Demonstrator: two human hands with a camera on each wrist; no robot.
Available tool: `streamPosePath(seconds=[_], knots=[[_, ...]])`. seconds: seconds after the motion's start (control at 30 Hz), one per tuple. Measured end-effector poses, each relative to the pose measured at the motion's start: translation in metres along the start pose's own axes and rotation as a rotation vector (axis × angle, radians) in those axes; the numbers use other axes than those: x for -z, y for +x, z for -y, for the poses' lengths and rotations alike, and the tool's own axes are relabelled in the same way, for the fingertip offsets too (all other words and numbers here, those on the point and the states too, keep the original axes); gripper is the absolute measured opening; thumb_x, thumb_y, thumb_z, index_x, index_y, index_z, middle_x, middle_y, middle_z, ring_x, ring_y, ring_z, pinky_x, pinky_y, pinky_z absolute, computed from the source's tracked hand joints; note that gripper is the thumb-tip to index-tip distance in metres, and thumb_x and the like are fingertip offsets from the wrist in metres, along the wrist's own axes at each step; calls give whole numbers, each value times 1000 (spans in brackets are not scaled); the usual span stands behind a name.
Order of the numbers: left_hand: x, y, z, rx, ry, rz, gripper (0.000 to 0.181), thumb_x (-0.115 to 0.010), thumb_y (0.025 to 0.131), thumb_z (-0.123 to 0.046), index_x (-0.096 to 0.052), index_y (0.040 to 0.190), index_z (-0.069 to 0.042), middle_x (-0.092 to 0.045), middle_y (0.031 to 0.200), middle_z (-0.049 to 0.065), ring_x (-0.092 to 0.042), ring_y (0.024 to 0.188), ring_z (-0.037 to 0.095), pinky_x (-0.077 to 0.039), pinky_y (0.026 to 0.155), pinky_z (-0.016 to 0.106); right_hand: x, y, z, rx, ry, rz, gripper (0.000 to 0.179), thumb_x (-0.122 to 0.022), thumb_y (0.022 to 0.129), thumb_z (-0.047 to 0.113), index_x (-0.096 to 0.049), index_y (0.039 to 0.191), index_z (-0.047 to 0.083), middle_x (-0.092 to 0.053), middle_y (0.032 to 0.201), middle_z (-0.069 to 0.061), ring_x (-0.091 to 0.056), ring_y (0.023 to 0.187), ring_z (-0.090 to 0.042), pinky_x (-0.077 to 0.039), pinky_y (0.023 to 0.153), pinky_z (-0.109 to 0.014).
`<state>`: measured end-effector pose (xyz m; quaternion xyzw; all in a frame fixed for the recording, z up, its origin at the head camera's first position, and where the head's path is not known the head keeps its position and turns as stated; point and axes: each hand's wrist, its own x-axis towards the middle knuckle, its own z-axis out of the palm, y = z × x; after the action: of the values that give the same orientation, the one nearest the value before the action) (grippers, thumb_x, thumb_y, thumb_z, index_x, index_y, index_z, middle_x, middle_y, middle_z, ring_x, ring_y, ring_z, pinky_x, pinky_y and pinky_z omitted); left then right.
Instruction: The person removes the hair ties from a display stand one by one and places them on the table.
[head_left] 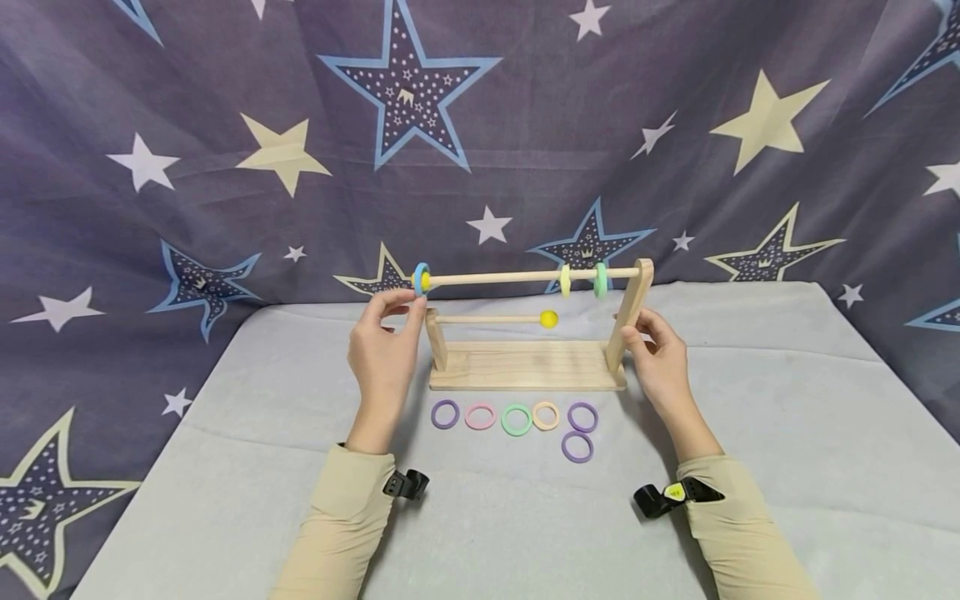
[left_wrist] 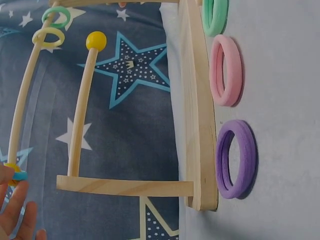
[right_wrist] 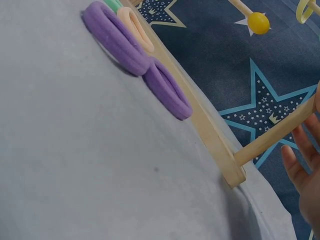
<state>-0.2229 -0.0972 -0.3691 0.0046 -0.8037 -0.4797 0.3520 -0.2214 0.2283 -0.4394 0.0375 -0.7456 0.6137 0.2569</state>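
Observation:
A wooden stand [head_left: 525, 367] with two horizontal rods is in front of me. My left hand [head_left: 386, 350] pinches a blue hair tie [head_left: 417, 280] at the yellow ball on the upper rod's left end. A light yellow hair tie [head_left: 566, 281] and a green hair tie [head_left: 601, 281] hang on that rod's right part. With thumb and fingers, my right hand [head_left: 662, 354] grips the tall right post [head_left: 632, 312]. The lower rod [head_left: 487, 319] starts from the short left post and ends in a yellow ball [left_wrist: 96, 41].
In front of the stand lie several loose hair ties: purple [head_left: 445, 414], pink [head_left: 480, 417], green [head_left: 516, 420], peach [head_left: 545, 415] and two more purple ones [head_left: 577, 447] at the right. A star-patterned cloth [head_left: 487, 183] hangs behind the grey covered table [head_left: 225, 500].

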Motion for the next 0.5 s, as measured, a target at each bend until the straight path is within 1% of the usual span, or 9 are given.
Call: streamPosePath(seconds=[0.13,0.27,0.5], knots=[[2,1,1,6,16,0,19,-76,89,-28,-74,102,-15,-75,98,-1,-66,89,14,-46,73,30,-1,-3,16,-3,-2,4,30,-61,95,-1,-60,122,-13,-62,97,10,-57,95,0,-47,80,-15],[5,2,2,5,24,2,19,-75,90,-30,-74,102,-17,-74,98,-1,-66,89,13,-46,73,30,-1,-6,31,-1,-28,9,29,-60,95,-2,-59,121,-15,-62,96,9,-56,95,2,-47,80,-15],[9,2,5,-5,37,-7,18,-75,89,-31,-74,102,-18,-74,97,0,-66,89,17,-45,72,31,-1,-8,34,14,-17,16,28,-60,95,-3,-59,120,-14,-62,96,12,-57,95,1,-48,80,-15]])
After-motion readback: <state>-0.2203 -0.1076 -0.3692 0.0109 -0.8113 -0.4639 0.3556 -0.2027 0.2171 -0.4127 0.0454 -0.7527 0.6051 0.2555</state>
